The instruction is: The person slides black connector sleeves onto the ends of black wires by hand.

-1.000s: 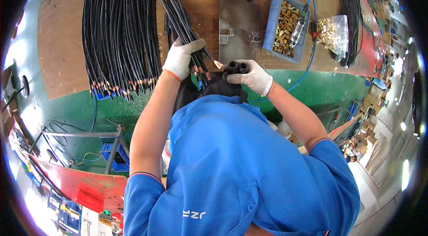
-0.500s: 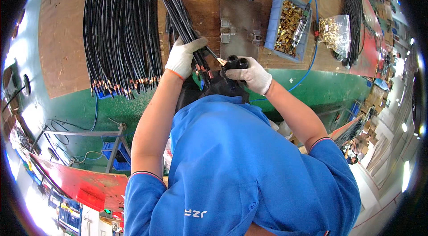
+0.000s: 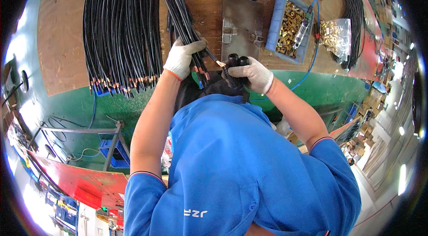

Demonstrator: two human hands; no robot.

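My left hand (image 3: 182,57), in a white knit glove, is closed around a bunch of black cables (image 3: 177,13) whose stripped copper ends hang below it. One cable stands apart from the bunch, its bare copper tip (image 3: 220,63) angled toward my other hand. Several short black tubular sleeves (image 3: 233,59) are gripped in my right hand (image 3: 254,75), also gloved; two point upward, and another lies lower beside the copper tip. Whether the tip has entered that sleeve is too small to tell. My right fingers partly hide the sleeves.
A wide row of black cables (image 3: 122,26) covers the bench's left. Right of my hands are a metal plate (image 3: 243,17), a blue bin (image 3: 273,26) of brass fittings with a tool on top, and a clear bag (image 3: 341,40) of fittings. A blue hose (image 3: 317,35) runs past the bin.
The black sleeves in my right hand have tilted slightly, and a lower one now shows beside the copper tip. My left hand keeps its hold on the cables.
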